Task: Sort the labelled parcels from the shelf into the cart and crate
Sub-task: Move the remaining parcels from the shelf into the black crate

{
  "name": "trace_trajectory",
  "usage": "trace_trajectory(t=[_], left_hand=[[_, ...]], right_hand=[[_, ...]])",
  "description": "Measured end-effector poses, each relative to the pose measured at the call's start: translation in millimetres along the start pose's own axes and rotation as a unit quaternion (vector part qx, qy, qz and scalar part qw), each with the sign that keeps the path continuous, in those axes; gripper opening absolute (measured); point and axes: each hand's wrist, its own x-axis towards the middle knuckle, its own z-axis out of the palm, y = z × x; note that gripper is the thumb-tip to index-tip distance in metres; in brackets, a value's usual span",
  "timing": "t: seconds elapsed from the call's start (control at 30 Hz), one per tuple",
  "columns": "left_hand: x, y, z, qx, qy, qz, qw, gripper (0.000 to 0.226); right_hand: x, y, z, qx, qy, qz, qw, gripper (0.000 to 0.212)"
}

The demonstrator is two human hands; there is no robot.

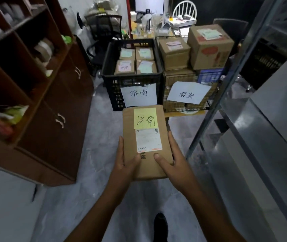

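Grey floor runs ahead of me between a brown cabinet (pixel 52 105) and the metal shelf (pixel 240 123). At its far end a black crate (pixel 110 84) and a wire cart (pixel 175 104) stand side by side.

Both my hands hold one parcel (pixel 148 165) out in front of me, above the floor and just short of the crate's near wall. The left hand (pixel 126 162) and right hand (pixel 175 160) clasp its near end from either side, thumbs laid on top.

The parcel is a flat brown carton, level and undented. A printed shipping label (pixel 148 140) sits mid-face, and above it a yellow note (pixel 145 118) is handwritten 济南. That matches the crate's sign (pixel 139 94), not the cart's 泰安 sign (pixel 188 93), so I judge this is the carry-to-crate step.

Four small boxes (pixel 135 62) already fill the visible layer. The next move probably calls for lifting over the near rim and laying the parcel flat on top of them.
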Motion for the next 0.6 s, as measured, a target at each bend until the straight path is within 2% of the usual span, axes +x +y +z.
trace_trajectory(t=[0.27, 0.37, 0.6], left_hand=[[76.7, 41.3, 11.7, 0.007, 0.047, 0.048, 0.998, 0.086], [99.9, 54.4, 3.1, -0.008, 0.063, 0.054, 0.996, 0.091], [173.1, 79.1, -25.3, 0.009, 0.076, 0.101, 0.992, 0.082]], right_hand=[[106.7, -15.1, -16.7, 0.064, -0.042, -0.037, 0.996, 0.083], [137.4, -24.2, -11.3, 0.077, -0.062, -0.036, 0.994, 0.081], [210.4, -56.2, 10.3, 0.077, -0.067, -0.054, 0.993, 0.080]])
